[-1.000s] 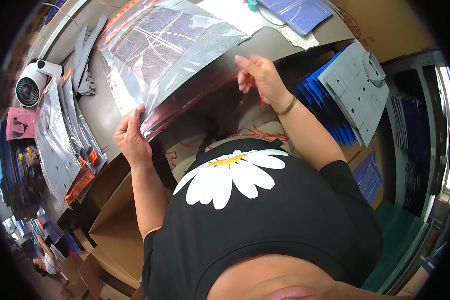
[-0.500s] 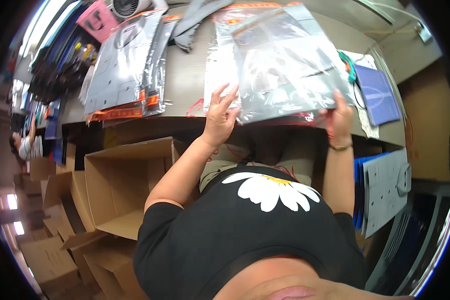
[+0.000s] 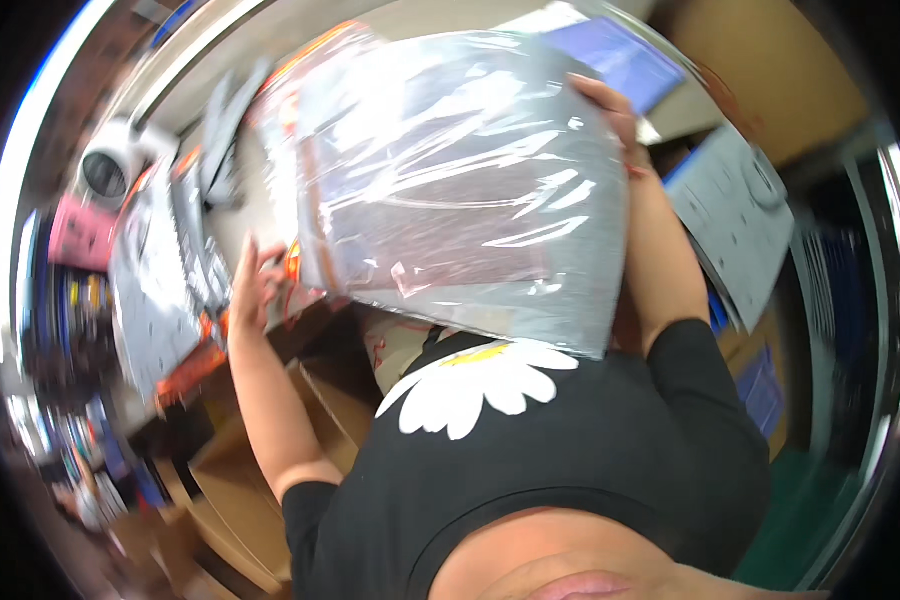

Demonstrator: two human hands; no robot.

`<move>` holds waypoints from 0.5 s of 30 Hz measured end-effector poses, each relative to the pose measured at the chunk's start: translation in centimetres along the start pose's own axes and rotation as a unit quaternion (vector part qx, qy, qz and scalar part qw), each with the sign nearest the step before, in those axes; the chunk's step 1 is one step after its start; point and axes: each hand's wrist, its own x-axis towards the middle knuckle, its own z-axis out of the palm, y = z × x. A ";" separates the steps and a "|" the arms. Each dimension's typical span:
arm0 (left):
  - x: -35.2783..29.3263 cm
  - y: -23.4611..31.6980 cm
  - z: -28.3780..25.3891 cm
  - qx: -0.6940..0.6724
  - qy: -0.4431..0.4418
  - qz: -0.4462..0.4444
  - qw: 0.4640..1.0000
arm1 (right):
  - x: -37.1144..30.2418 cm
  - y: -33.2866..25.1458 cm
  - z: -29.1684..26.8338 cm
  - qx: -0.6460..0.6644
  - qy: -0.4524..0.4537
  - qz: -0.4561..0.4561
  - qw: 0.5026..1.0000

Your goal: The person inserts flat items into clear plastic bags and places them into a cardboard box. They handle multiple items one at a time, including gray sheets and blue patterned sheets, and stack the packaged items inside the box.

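A large clear plastic bag (image 3: 450, 190) with a flat grey piece inside is tilted up in front of my chest, above the table. At its far right corner, my right hand (image 3: 610, 112) is closed on the edge, the fingers on top. My left hand (image 3: 256, 285) is slightly blurred, its fingers apart, beside the bag's left end near the table's front edge. Behind and left of the held bag, another clear bag with an orange edge (image 3: 288, 90) lies on the table, partly covered. I cannot see anything held in the left hand.
Bagged grey pieces with orange edges (image 3: 160, 280) lie at the left, near a white fan (image 3: 108, 172) and a pink holder (image 3: 80, 235). Grey strips (image 3: 226, 140) lie on the table. Blue packs (image 3: 620, 60) sit far right, grey panels (image 3: 735, 215) below. Cardboard boxes (image 3: 235, 490) stand lower left.
My right hand has raised the plastic bag off the table and toward me. My left hand has moved left, away from it. The whole view has turned.
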 end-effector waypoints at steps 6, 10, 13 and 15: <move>2.0 3.6 4.0 -0.164 -0.119 0.203 0.958 | 1.6 1.3 3.7 -0.189 0.094 -0.238 0.948; 6.8 1.7 -3.7 -0.161 -0.222 0.134 0.952 | 2.3 0.1 3.2 0.077 -0.074 -0.093 0.990; 4.9 0.1 -5.2 -0.164 -0.010 0.082 0.983 | 0.7 -0.2 2.7 -0.018 0.042 -0.023 0.999; 4.2 -0.5 -5.9 -0.142 -0.032 0.121 0.982 | 0.4 0.6 1.0 0.009 0.061 -0.039 0.997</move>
